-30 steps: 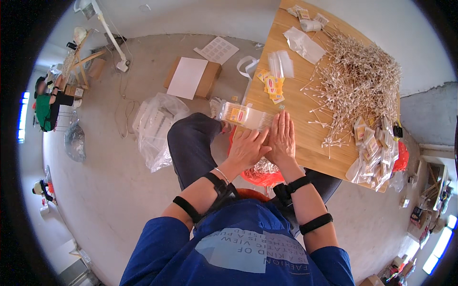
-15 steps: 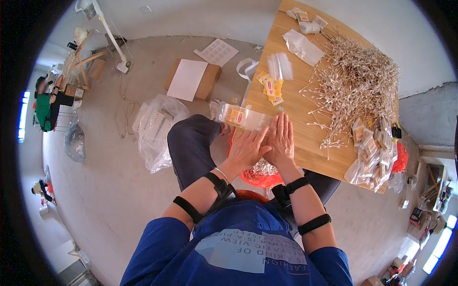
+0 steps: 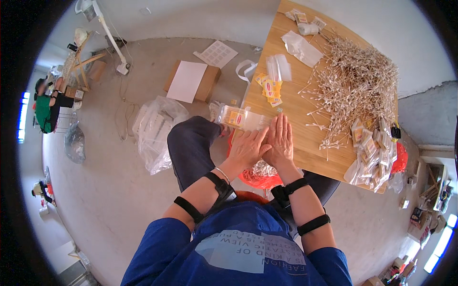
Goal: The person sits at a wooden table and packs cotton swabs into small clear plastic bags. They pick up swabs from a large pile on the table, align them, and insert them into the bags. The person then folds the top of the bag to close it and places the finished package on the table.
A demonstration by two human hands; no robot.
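Observation:
A clear plastic bag of cotton swabs [image 3: 232, 116] with a yellow card inside lies at the table's near left edge, its clear part and more swabs reaching right toward my fingers. My left hand [image 3: 248, 147] is flat, palm down, fingers stretched at the lower side of this bag. Beside it, my right hand [image 3: 280, 143] is turned on its edge, fingers straight and side by side, at the bag's right end. The hands meet near the thumbs. Whether anything lies under the palms is hidden.
A large heap of loose cotton swabs [image 3: 358, 76] covers the table's right side. Yellow cards [image 3: 272, 90] and empty clear sleeves [image 3: 279, 68] lie ahead. Filled packs [image 3: 372, 148] pile at the right corner. Below my hands is a red bag of swabs [image 3: 261, 177].

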